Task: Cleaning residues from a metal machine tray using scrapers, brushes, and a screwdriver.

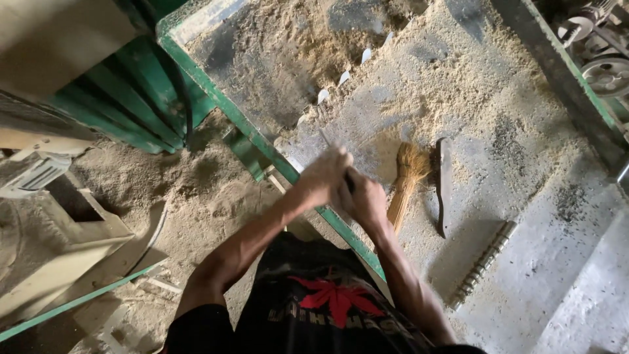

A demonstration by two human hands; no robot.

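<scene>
My left hand (322,176) and my right hand (364,199) are clasped together over the near edge of a sawdust-covered metal saw table (524,196). Both hands close around a thin dark tool handle (349,183), mostly hidden between them. A straw hand broom (407,180) lies on the table just right of my right hand. Beside it lies a dark curved flat piece (442,183). A row of saw blade teeth (342,77) pokes up through the sawdust beyond my hands.
The table has a green metal frame (223,105). A ribbed metal bar (483,262) lies on the table at the right. Pulleys (606,72) sit at the top right. Sawdust covers the floor (196,196) on the left, near a pale machine housing (59,229).
</scene>
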